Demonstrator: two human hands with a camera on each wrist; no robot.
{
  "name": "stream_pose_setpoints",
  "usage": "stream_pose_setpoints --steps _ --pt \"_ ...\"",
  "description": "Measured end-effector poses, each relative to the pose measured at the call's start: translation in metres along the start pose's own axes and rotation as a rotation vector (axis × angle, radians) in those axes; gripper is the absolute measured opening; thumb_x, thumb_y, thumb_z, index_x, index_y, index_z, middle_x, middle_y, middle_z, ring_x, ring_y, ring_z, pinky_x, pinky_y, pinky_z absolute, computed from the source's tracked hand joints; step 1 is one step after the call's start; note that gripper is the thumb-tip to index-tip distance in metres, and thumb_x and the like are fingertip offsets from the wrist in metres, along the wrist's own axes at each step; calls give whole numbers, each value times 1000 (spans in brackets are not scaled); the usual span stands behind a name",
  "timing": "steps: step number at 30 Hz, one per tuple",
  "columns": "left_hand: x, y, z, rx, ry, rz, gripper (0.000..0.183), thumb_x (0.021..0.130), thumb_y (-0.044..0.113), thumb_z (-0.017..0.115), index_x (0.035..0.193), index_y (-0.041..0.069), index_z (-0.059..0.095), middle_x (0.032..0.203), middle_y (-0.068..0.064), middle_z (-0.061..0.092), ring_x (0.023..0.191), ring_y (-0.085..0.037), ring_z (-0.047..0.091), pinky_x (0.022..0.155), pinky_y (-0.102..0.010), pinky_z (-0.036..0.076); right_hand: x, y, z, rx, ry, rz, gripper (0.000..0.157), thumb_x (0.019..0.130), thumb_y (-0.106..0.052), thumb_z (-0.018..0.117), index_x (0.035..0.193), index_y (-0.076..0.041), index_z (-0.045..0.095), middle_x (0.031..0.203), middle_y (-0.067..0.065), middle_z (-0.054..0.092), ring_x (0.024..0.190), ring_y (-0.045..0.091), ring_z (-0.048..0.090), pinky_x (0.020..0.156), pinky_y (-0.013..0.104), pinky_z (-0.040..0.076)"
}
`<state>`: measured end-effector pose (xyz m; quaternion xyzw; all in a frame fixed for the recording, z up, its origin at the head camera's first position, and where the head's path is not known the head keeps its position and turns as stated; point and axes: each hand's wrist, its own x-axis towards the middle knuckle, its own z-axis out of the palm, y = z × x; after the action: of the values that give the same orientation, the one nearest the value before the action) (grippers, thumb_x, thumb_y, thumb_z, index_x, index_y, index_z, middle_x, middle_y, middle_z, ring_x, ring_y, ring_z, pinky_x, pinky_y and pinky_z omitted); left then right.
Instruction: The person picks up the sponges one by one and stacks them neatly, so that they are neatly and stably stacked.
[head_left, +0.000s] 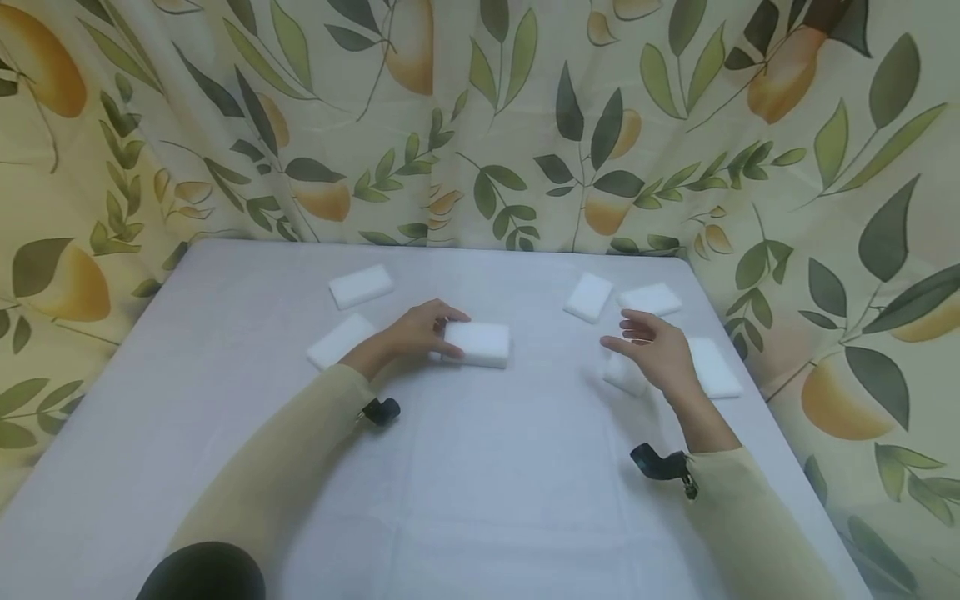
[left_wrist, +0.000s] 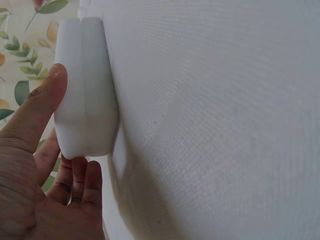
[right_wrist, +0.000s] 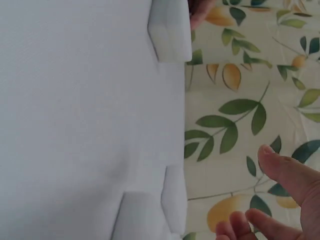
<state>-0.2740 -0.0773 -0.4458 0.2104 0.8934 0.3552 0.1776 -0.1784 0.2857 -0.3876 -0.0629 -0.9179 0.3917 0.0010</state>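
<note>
Two white sponge blocks (head_left: 480,344) lie one on the other near the middle of the table, and their seam shows in the left wrist view. My left hand (head_left: 415,332) grips this pair at its left end, thumb on the near side and fingers at the far corner. My right hand (head_left: 662,357) hovers over the right part of the table, fingers apart and holding nothing. Just below it sits a white sponge (head_left: 622,375), partly hidden by the hand. Another sponge (head_left: 714,368) lies to the right of that hand.
Two loose sponges lie on the left, one farther back (head_left: 360,286) and one (head_left: 340,340) partly behind my left wrist. At the back right are two more, a tilted sponge (head_left: 588,297) and a flat sponge (head_left: 651,298). A patterned curtain (head_left: 510,125) hangs behind the white-covered table (head_left: 495,467).
</note>
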Motion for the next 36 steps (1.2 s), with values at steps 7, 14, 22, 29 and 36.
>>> stream_pose_setpoints --steps 7,14,22,29,36 --pt "2 -3 0 11 -10 15 67 76 33 85 136 22 59 127 -4 53 116 -23 49 101 -40 44 -14 28 -3 95 97 200 82 88 -41 72 152 -6 35 147 21 46 133 39 46 107 52 42" --pt "4 -5 1 1 -7 12 66 76 33 85 136 22 60 129 -4 53 118 -24 49 102 -41 44 -17 45 3 123 143 292 84 88 -38 73 153 -5 31 152 21 39 135 38 43 107 49 42" --pt "4 -5 3 -7 -5 31 66 75 33 86 135 20 60 129 -5 54 119 -25 49 104 -42 43 -15 55 14 157 121 344 91 87 -39 74 154 -1 25 150 25 38 135 38 41 109 47 41" --pt "1 -3 1 -6 -6 15 66 75 34 86 135 22 60 131 -4 53 120 -25 48 105 -42 42 -12 55 19 133 124 340 90 87 -36 74 153 3 25 145 29 41 131 39 43 107 46 42" --pt "1 0 0 3 -12 -1 66 76 34 85 135 23 59 132 -4 53 122 -25 48 107 -43 41 -10 55 22 100 121 317 96 84 -38 76 151 7 24 144 31 42 129 40 45 104 48 45"
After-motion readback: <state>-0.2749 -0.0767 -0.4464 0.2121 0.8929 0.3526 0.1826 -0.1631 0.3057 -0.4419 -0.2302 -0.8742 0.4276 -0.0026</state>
